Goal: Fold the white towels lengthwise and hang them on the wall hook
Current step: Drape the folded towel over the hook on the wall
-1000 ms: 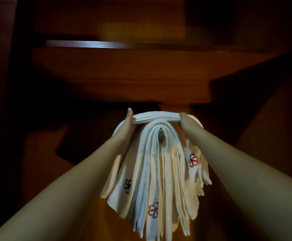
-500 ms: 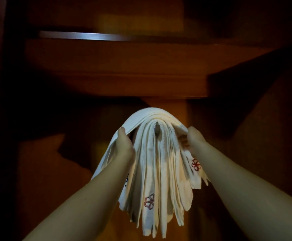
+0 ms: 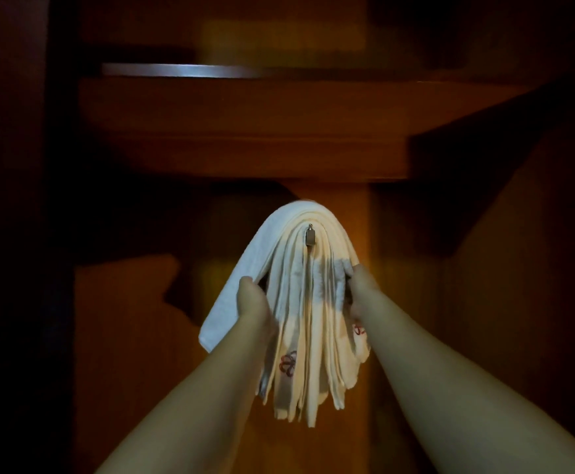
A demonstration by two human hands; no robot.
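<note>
I hold the top towel draped over the hook, left hand and right hand pinching its sides; next, even them.

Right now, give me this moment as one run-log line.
stage: hanging | towels: draped over wall hook | left hand: grips outer towel's left side | right hand: grips right side | shelf: above

A dim interior is lit warmly from the centre. A reddish-brown wooden shelf is fixed overhead, edged by a pale metallic strip; dark wooden panelling is seen below.
</note>
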